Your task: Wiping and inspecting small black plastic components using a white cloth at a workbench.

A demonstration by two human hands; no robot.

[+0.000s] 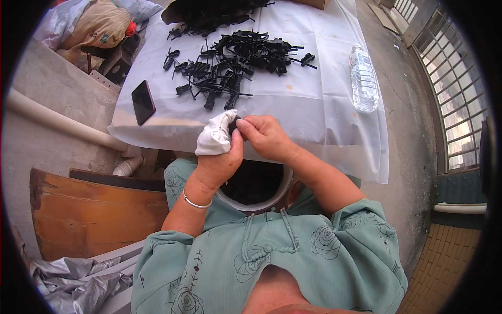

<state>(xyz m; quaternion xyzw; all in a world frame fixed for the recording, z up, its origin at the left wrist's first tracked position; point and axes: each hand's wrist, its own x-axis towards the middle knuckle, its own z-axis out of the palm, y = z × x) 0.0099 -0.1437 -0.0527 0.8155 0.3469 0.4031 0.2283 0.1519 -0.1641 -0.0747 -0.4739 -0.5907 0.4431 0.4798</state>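
My left hand (225, 157), its fingers covered by a white cloth glove or wrap (212, 137), is closed on a small black plastic part (234, 125). From the other side, my right hand (267, 138) pinches the same part between thumb and fingertips. Both hands meet just off the table's near edge, above a white-rimmed bucket (286, 184) with a dark inside. Beyond them, a loose pile of black plastic parts (246, 55) with thin sticking-out stems spreads over the table. My fingers hide most of the held part.
White plastic sheeting covers the table (324, 99). A dark phone (143, 102) lies at its left edge, a clear water bottle (363, 78) at its right. More black parts (209, 11) spill from a container at the back. An orange-brown wooden board (99, 214) stands at my left.
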